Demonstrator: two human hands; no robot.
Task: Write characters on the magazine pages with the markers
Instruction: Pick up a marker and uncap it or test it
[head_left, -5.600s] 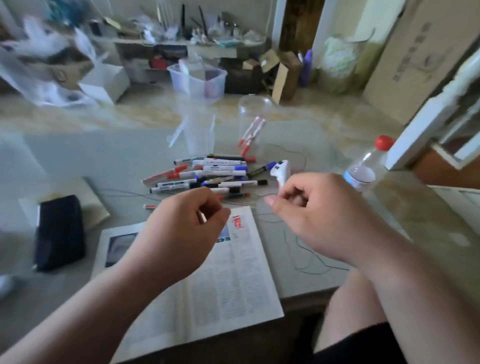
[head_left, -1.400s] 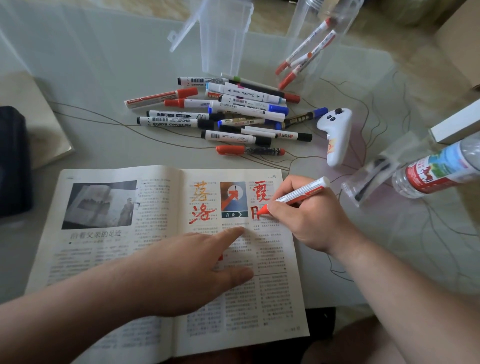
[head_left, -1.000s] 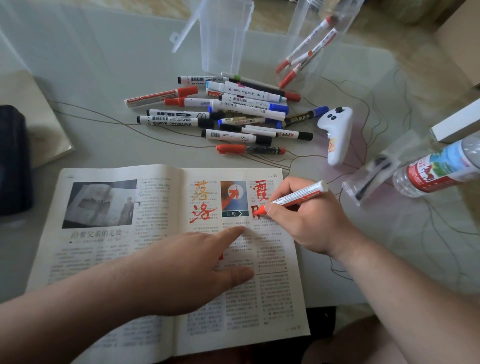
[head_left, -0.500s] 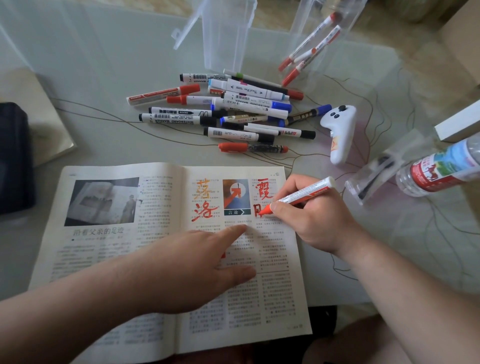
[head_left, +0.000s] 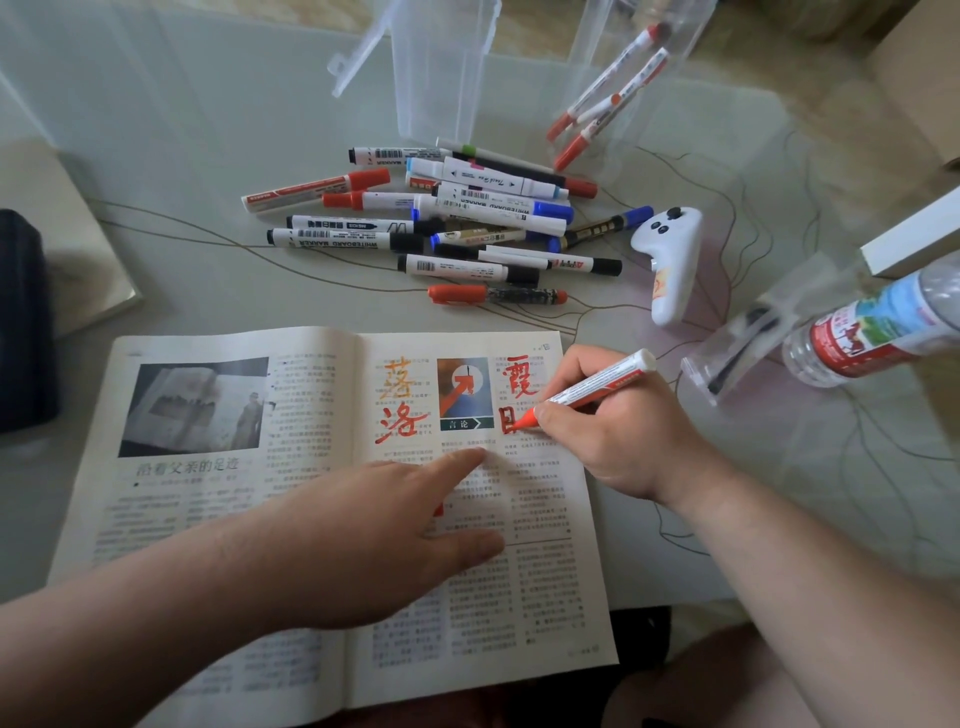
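Pale glass tabletop (head_left: 218, 156) with open magazine (head_left: 208, 493): right hand (head_left: 613, 436) pinches red marker (head_left: 597, 384), tip on the paper; left hand (head_left: 374, 535), fingers straight, presses it flat.

soft daylight, sharp centre (edges warped)

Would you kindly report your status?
Right hand grips red marker, tip on magazine right page. Left hand flat, pressing page. Nothing blocks the tip.

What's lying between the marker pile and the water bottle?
In the head view, a white controller and a clear plastic packet lie between them.
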